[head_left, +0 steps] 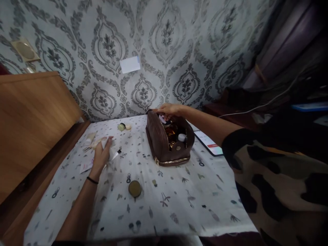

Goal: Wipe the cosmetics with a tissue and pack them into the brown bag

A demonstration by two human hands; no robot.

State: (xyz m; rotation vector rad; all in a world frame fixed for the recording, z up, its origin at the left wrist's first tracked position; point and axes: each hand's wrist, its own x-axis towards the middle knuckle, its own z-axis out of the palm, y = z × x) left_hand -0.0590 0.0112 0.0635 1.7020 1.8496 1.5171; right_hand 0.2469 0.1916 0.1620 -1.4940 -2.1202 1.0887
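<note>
A brown cosmetic bag (156, 140) with a gold zip stands open on the patterned cloth. Over its far rim is my right hand (171, 110), fingers bent around the edge and partly hidden inside. Just under those fingers lies a pale item (162, 119) in the bag. Amber-coloured items (171, 131) and a white-capped container (181, 137) also show in the opening. At the left of the cloth, my left hand (101, 155) is closed around a small white tube (104, 142); its exact kind is unclear.
Near my left hand lie a cream tube (90, 138), a white-and-pink packet (86, 166) and a black-tipped white tube (116, 154). Small round containers (121, 127) sit farther back. A round olive container (134, 189) is in front, a lit tablet (208, 142) right. Wooden furniture (36, 126) borders the left.
</note>
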